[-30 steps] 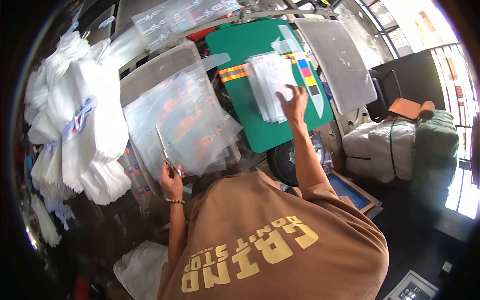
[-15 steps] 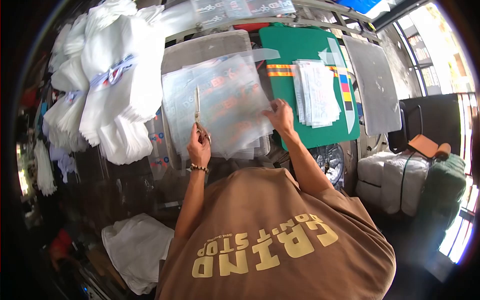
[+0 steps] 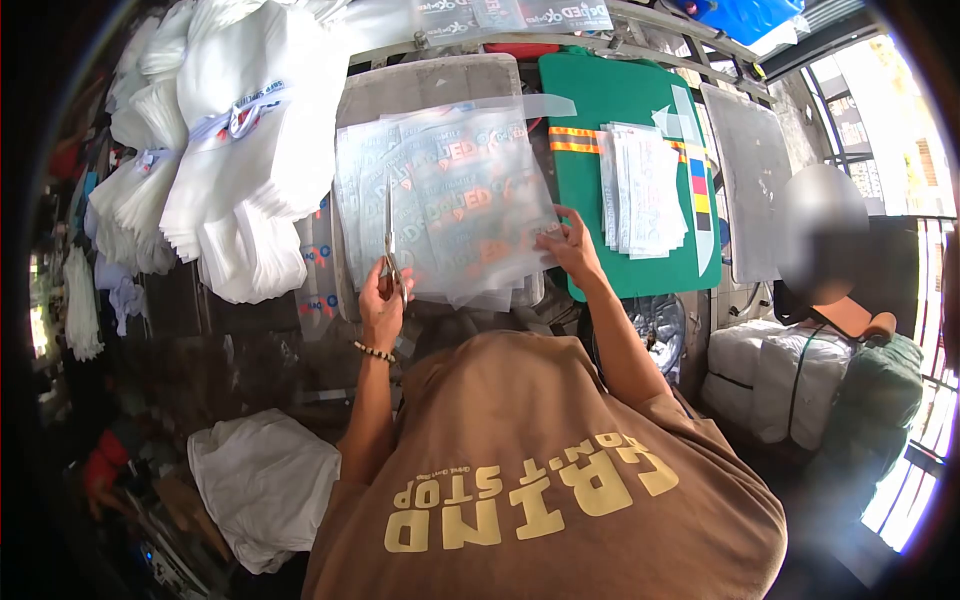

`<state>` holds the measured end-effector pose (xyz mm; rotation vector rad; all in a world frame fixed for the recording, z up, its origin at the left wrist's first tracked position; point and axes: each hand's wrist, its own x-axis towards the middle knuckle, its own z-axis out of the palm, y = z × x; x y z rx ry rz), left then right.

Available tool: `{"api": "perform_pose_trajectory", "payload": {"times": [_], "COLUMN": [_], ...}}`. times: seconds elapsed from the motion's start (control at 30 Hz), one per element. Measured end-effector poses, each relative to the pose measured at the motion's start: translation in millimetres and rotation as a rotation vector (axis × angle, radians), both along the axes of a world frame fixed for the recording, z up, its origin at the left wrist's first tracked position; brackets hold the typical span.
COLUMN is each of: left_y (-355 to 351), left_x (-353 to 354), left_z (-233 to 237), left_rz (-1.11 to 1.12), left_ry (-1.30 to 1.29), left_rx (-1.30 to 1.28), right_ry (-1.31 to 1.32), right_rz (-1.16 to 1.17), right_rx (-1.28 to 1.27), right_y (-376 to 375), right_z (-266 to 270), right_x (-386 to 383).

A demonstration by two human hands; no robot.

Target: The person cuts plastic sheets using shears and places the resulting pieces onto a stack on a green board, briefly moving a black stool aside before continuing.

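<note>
My left hand, with a beaded bracelet at the wrist, is closed on the handles of metal scissors. Their blades point away from me over a stack of translucent printed sheets on a grey board. At the right edge of those sheets, my right hand pinches the near right corner between thumb and fingers. Beside it lies a green board with an orange striped band, bearing a narrower stack of white printed sheets.
Bundles of white material hang at the left. A bare grey board stands right of the green one. White wrapped bales sit at the right, near a blurred round shape. White cloth lies at lower left.
My left hand and the scissors have shifted slightly toward me and left. The sheets' print shows more clearly. A blurred round shape has appeared at the right.
</note>
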<state>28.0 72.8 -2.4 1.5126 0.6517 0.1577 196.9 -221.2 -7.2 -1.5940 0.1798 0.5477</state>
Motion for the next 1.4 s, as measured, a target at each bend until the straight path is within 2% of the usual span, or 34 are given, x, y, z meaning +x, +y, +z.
{"api": "perform_pose_trajectory", "payload": {"times": [0.17, 0.2, 0.27, 0.33, 0.4, 0.43, 0.47, 0.5, 0.53, 0.57, 0.6, 0.63, 0.67, 0.7, 0.77, 0.8, 0.87, 0.9, 0.93, 1.0, 1.03, 1.1, 1.13, 1.2, 1.23, 1.27, 1.33, 1.37, 1.4], "left_y": [-2, -5, -10, -16, -25, -36, -43, -45, -46, -48, -47, -44, -42, -40, -38, -34, -33, -33, -35, -40, -45, -46, -51, -55, -53, -51, -55, -54, -50], "left_x": [-31, -35, -43, -44, -43, -36, -31, -26, -21, -15, -7, -5, -2, 3, 15, 19, 27, 29, 30, 27, 26, 26, 28, 27, 25, 25, 25, 24, 23], "left_z": [-9, -12, -17, -24, -61, -24, -23, -34, -27, -30, -33, -18, -4, -10, -28, -33, -41, -42, -38, -30, -41, -55, -57, -49, -43, -42, -44, -34, -13], "left_rz": [0.000, 0.011, -0.010, -0.060, -0.057, -0.040, -0.011, 0.056, 0.067, 0.110, 0.119, 0.037, -0.054, -0.013, 0.045, 0.066, -0.018, -0.101, -0.089, -0.135, -0.022, -0.015, -0.013, -0.009, 0.011, 0.013, 0.089, 0.087, -0.008], "left_ry": [0.044, 0.043, 0.036, -0.011, -0.024, 0.062, 0.096, -0.116, -0.069, -0.161, -0.202, -0.040, 0.106, 0.111, -0.127, -0.127, -0.105, 0.005, 0.004, 0.112, -0.014, -0.017, -0.027, -0.011, 0.012, 0.016, -0.031, -0.027, 0.073], "left_rx": [-0.059, -0.055, 0.010, 0.152, 0.472, 0.545, 0.666, 0.749, 0.733, 0.767, 0.815, 0.709, 0.581, 0.596, 0.725, 0.739, 0.711, 0.683, 0.689, 0.653, 0.745, 0.749, 0.758, 0.724, 0.697, 0.702, 0.783, 0.777, 0.679], "right_ry": [-0.122, -0.135, -0.136, -0.146, -0.205, -0.070, -0.055, 0.060, 0.175, 0.287, 0.154, 0.030, -0.064, -0.157, -0.275, -0.386, -0.330, -0.269, -0.275, -0.456, -0.518, -0.401, -0.397, -0.067, -0.063, -0.061, -0.089, 0.010, 0.014], "right_rz": [0.381, 0.504, 0.669, 0.629, 0.555, 0.402, 0.298, 0.240, 0.173, 0.097, 0.144, 0.278, 0.219, 0.142, 0.174, 0.169, 0.144, 0.101, 0.110, 0.276, 0.332, 0.357, 0.351, 0.186, 0.203, 0.207, 0.468, 0.423, 0.418], "right_rx": [-0.045, -0.117, -0.303, -0.191, -0.231, 0.098, 0.354, 0.329, 0.308, 0.290, 0.121, 0.042, 0.008, -0.028, 0.011, 0.030, 0.001, -0.043, -0.035, -0.265, -0.342, -0.063, -0.075, 0.298, 0.072, 0.077, 0.138, 0.218, 0.213], "right_y": [-21, -22, -26, -22, -24, -36, -36, -32, -29, -25, -25, -31, -24, -21, -30, -26, -18, -15, -14, -14, -14, -24, -32, -26, 1, -1, -23, -30, -38], "right_z": [-11, 6, 1, 4, -4, -25, -45, -45, -46, -47, -49, -73, -75, -74, -87, -87, -71, -58, -47, -41, -43, -52, -53, -53, 25, 20, -5, -25, -50], "right_x": [36, 46, 77, 100, 118, 127, 128, 121, 116, 111, 91, 91, 86, 83, 113, 127, 132, 126, 110, 86, 83, 91, 95, 104, 55, 49, 39, 40, 45]}}
